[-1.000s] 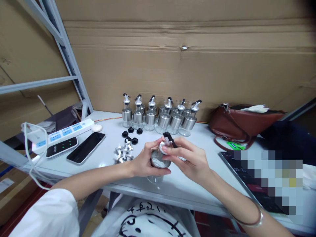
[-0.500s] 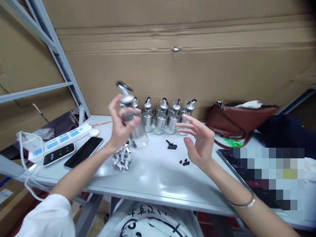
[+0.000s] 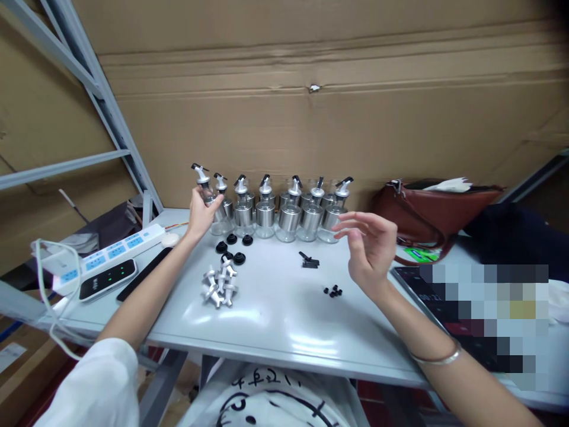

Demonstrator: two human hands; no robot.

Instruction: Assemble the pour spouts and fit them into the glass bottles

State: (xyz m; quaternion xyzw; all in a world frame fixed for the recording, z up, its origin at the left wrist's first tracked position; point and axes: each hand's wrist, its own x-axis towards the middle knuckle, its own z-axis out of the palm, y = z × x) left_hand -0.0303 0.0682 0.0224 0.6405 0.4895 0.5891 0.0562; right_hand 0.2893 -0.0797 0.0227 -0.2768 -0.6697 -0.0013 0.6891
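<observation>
At the left end of the row, my left hand (image 3: 204, 214) is closed around a glass oil bottle (image 3: 205, 191) with a silver pour spout and black flip lid. Part of the bottle is hidden behind my fingers. Beside it stand several similar bottles (image 3: 290, 219) with steel bands and spouts, more bottles behind them. My right hand (image 3: 372, 252) hovers over the table's right side, empty, fingers apart and slightly bent. Below the row lie black round stoppers (image 3: 239, 258), a pile of silver spouts (image 3: 221, 286), black lever pieces (image 3: 309, 261) and small black caps (image 3: 333, 291).
On the left of the table (image 3: 267, 323) are a power strip (image 3: 113, 252), a black-faced device (image 3: 108, 280), a phone (image 3: 144, 276) and a white cable (image 3: 48, 320). A brown bag (image 3: 435, 216) and a tablet (image 3: 422, 296) are on the right. Cardboard (image 3: 284, 130) stands behind.
My left hand has carried the bottle left and back, lowering it to the row's left end. The black stoppers now show. My right hand has shifted slightly right and down, still empty.
</observation>
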